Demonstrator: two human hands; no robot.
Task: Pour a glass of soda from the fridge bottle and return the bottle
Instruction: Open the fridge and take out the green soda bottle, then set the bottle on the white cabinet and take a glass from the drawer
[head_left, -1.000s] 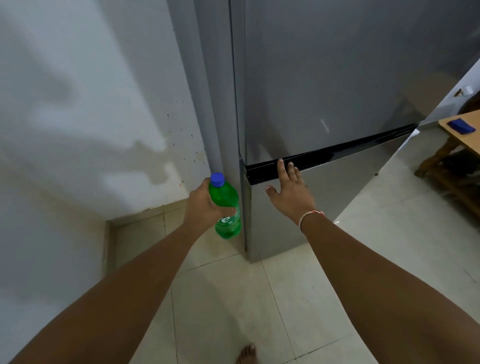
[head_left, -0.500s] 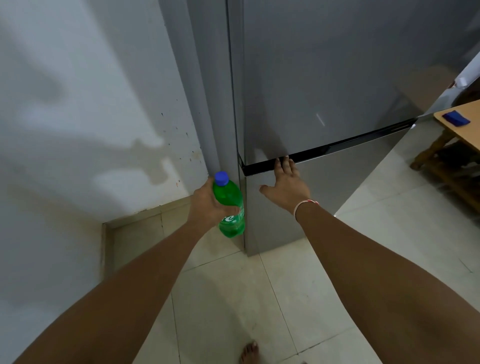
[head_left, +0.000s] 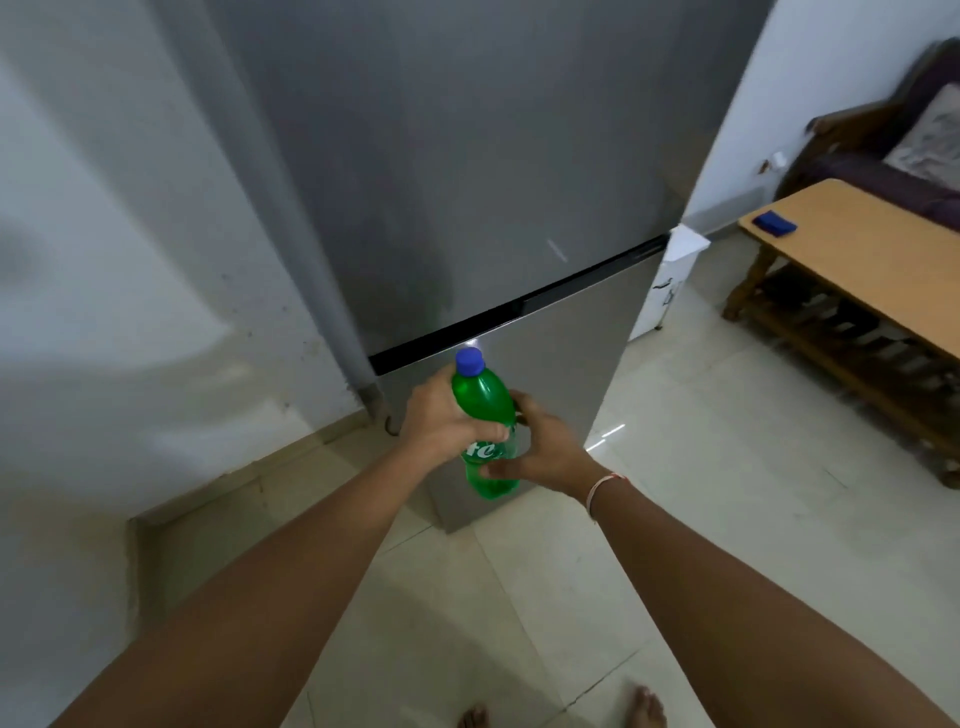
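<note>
A green soda bottle with a blue cap stands upright in front of the grey fridge, whose doors are closed. My left hand grips the bottle around its upper body. My right hand wraps the lower part from the right, its thumb across the label. No glass is in view.
A wooden low table with a small blue object stands at the right, a dark sofa behind it. A white wall runs along the left. Pale floor tiles lie below, with my bare feet at the bottom edge.
My right hand left the fridge door seam and closed on the bottle. The bottle moved right, in front of the fridge. The view swung right and back, showing the table and sofa.
</note>
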